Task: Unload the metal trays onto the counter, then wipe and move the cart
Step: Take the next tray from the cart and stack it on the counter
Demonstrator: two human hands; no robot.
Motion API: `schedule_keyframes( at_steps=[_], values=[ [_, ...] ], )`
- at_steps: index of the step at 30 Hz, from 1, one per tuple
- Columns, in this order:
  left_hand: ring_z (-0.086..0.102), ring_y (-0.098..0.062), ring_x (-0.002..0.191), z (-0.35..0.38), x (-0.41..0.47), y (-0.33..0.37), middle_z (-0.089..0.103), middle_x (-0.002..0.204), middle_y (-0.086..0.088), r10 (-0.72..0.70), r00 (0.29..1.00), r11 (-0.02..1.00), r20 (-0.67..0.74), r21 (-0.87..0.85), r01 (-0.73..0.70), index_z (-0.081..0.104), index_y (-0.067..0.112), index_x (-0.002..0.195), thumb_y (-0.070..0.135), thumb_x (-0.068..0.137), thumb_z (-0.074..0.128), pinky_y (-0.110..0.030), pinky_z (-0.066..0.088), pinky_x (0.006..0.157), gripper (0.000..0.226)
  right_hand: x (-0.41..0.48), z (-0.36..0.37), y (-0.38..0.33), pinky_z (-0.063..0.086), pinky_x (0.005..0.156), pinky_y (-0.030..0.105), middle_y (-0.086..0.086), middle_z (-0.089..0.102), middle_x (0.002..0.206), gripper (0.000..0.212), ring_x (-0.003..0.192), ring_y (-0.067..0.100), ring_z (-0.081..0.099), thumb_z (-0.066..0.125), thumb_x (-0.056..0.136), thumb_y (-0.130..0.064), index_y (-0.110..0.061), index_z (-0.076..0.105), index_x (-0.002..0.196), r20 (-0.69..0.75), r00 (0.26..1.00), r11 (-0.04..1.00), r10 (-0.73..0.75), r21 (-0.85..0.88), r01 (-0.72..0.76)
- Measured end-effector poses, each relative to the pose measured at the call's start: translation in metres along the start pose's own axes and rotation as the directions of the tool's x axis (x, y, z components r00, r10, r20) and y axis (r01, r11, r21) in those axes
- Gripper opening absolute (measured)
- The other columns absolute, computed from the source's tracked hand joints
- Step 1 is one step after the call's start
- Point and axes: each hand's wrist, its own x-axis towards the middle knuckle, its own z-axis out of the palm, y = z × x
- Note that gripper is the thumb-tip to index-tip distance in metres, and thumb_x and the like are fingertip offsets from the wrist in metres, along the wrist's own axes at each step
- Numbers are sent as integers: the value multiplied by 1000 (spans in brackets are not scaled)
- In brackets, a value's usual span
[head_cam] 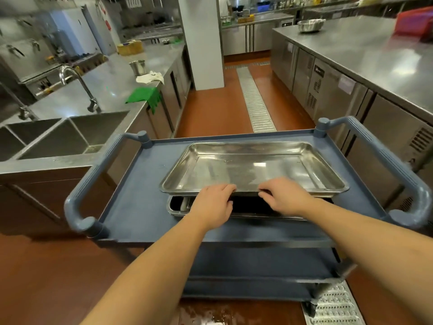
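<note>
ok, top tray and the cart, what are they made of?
The top tray looks like stainless steel: polished, mirror-like glare, faint scuffs. The cart is likely moulded plastic: matte blue-grey, ribbed handles, no shine.

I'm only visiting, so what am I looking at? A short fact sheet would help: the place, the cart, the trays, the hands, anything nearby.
Place: kitchen, with a steel counter and sink on the left
Cart: blue cart, trays on its top shelf
Trays: top tray is empty, offset above lower trays
Hands: left hand and right hand both grip the top tray's near rim
Nearby: green cloth hangs over the counter edge
</note>
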Motion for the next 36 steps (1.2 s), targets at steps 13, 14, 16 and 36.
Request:
schedule_keyframes(
  at_steps=[13, 14, 16, 36],
  values=[
    [63, -17, 94, -29, -13, 40, 67, 105, -6, -629, 733, 258, 261, -819, 513, 61, 21, 101, 55, 95, 43, -37, 52, 89, 38, 14, -55, -18, 55, 78, 40, -2, 67, 90, 23, 82, 15, 61, 50, 96, -31, -19, 69, 94, -136, 989, 992, 64, 116, -48],
    [63, -20, 102, -30, -6, 43, 64, 116, -10, -635, 683, 35, 363, -869, 494, 57, 16, 118, 59, 93, 44, -39, 52, 92, 51, 13, -55, -19, 55, 77, 40, -2, 68, 89, 23, 81, 15, 61, 50, 96, -31, -19, 69, 94, -135, 989, 993, 64, 111, -49],
    [58, -28, 113, -33, 8, 48, 53, 134, -17, -582, 637, -315, 505, -862, 396, 39, 12, 141, 63, 89, 47, -44, 50, 96, 73, 9, -51, -19, 56, 75, 41, -2, 68, 85, 23, 79, 15, 62, 49, 95, -32, -21, 69, 91, -115, 992, 995, 49, 92, -39],
    [63, -27, 96, -11, 39, 56, 61, 113, -18, -642, 462, -499, 613, -790, 355, 55, 5, 116, 19, 87, 58, -35, 51, 79, 32, -21, 33, -48, 53, 89, 40, 10, 63, 118, 77, 98, 23, 66, 46, 84, -70, -14, 43, 137, 468, 757, -206, 456, 883, -421]
  ],
)
